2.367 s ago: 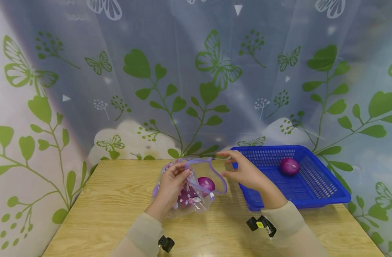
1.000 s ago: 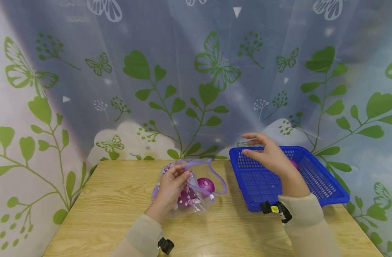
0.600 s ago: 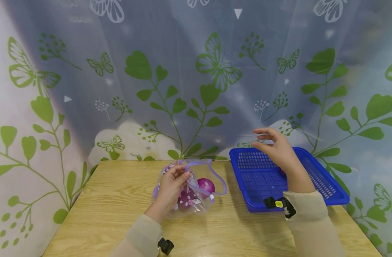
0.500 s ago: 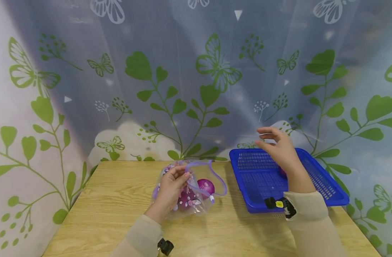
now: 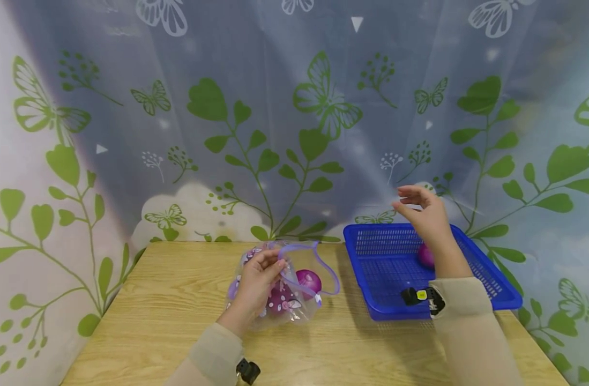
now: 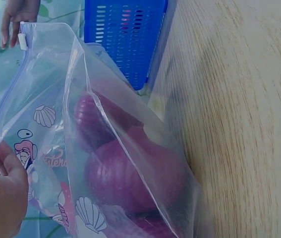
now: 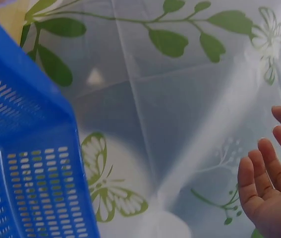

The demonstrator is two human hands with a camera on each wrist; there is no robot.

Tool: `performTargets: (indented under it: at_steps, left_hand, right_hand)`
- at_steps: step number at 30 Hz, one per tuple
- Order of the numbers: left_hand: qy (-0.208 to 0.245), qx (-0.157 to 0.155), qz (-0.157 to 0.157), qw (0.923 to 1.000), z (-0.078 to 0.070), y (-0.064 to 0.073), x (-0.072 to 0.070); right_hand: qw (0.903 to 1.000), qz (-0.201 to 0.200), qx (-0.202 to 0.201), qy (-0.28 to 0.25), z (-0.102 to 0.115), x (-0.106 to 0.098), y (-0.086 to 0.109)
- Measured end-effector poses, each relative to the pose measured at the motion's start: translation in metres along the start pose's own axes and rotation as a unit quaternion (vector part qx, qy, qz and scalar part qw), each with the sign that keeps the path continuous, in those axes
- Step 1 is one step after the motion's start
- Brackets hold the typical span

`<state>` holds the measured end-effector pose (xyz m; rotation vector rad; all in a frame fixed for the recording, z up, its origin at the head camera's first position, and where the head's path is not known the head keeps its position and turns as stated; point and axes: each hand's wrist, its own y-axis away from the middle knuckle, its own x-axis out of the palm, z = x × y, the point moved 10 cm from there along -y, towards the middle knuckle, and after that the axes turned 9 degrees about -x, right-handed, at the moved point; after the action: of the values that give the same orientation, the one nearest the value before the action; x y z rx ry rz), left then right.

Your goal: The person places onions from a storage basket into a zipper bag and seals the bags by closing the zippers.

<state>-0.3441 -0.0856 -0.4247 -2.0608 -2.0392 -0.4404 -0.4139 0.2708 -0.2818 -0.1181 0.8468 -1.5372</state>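
My left hand (image 5: 254,281) pinches the purple zip edge of a clear printed bag (image 5: 290,317) lying on the table. Its mouth gapes toward the right. Inside it are purple-red onions (image 6: 130,171), stacked close together in the left wrist view; one onion (image 5: 308,281) shows near the mouth. To the right, my right hand (image 5: 428,219) is raised over the back of a blue basket (image 5: 378,308), fingers bent loosely and holding nothing. In the right wrist view a gap parts its thumb from its fingers (image 7: 263,173). Another onion (image 5: 425,256) sits in the basket, partly hidden by my right forearm.
A wooden table (image 5: 164,300) bears the bag and the basket, with the basket near its right side. Behind it hangs a cloth (image 5: 255,177) printed with leaves and butterflies. A white slider (image 6: 23,41) shows at one end of the bag's zip.
My right hand has moved from beside the bag's mouth to the right and up, over the basket. The left hand keeps its pinch on the bag, which stays in place.
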Motion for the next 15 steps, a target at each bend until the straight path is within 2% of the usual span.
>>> performTargets:
  at_steps: [7,15]
  left_hand:
    - [0.001,0.0,-0.001,1.0,0.0,0.0,-0.001]
    - [0.003,-0.005,-0.003,1.0,0.001,0.001,-0.001]
  right_hand:
    - [0.9999,-0.005,0.01,-0.009,-0.018,-0.01,-0.004]
    - [0.9919,-0.044,0.033,-0.114,-0.049,-0.025,-0.014]
